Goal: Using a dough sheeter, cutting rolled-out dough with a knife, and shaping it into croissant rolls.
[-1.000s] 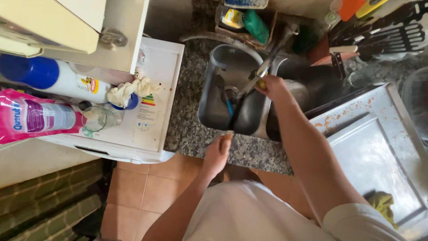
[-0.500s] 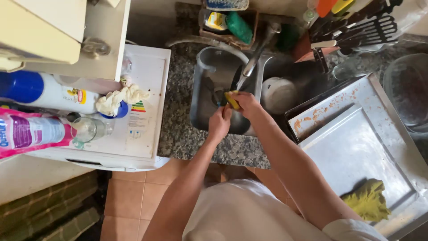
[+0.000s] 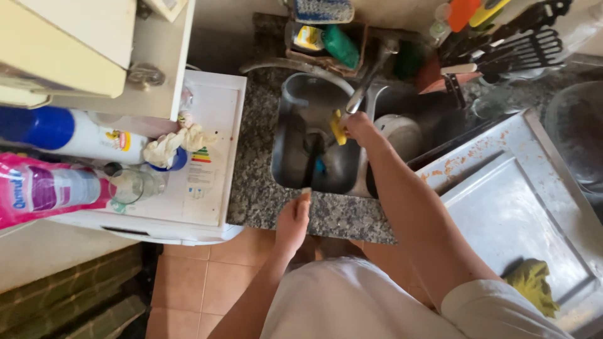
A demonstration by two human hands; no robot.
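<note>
My right hand (image 3: 362, 128) is over the steel sink (image 3: 289, 135), just below the faucet (image 3: 367, 81), and grips a yellow sponge (image 3: 338, 127). My left hand (image 3: 293, 221) is at the front edge of the granite counter (image 3: 257, 188). Its fingers are closed on the near end of a long dark utensil (image 3: 314, 160) that reaches down into the basin. A white bowl (image 3: 399, 133) lies in the sink beside my right wrist.
A large metal tray (image 3: 515, 207) with a yellow-green cloth (image 3: 532, 284) is on the right. Black spatulas (image 3: 521, 44) stand in a rack behind. A white appliance top (image 3: 210, 182) on the left carries bottles (image 3: 63, 132), a glass (image 3: 135, 186) and a crumpled rag (image 3: 169, 147).
My left hand has pulled back from the sponge in the basin to the counter's front edge. My right hand stays under the faucet with the sponge.
</note>
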